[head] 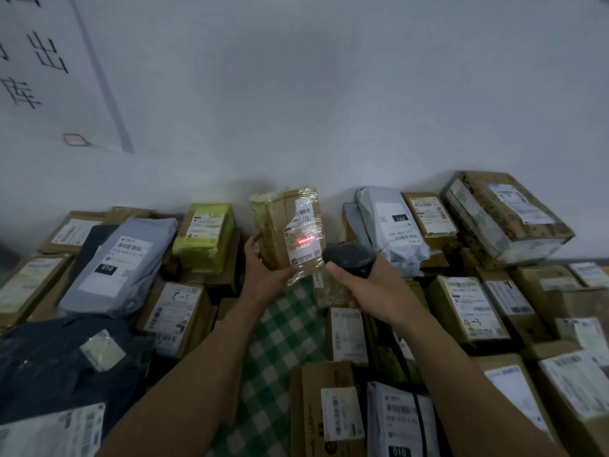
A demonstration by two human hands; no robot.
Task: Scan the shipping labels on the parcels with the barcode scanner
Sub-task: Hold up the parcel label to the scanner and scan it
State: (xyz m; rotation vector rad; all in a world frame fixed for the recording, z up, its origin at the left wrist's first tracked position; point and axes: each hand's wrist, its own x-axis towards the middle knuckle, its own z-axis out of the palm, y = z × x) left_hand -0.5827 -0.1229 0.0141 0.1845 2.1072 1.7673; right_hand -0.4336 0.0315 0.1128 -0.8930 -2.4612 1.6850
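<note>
My left hand (pixel 260 268) grips a small cardboard parcel (pixel 275 225) wrapped in clear tape, lifted upright above the table. Its white shipping label (pixel 303 235) faces me, and a red scan line glows across the label's middle. My right hand (pixel 369 288) grips a black barcode scanner (pixel 349 257), whose head points at the label from just right of the parcel. The scanner's black cable (pixel 412 374) trails down along my right forearm.
Many labelled parcels cover the table: a grey mailer (pixel 122 265) and a yellow-green box (pixel 204 235) at left, a dark bag (pixel 59 364) at near left, brown boxes (pixel 468 308) at right. Green checked cloth (pixel 280 341) shows between my arms. A white wall stands behind.
</note>
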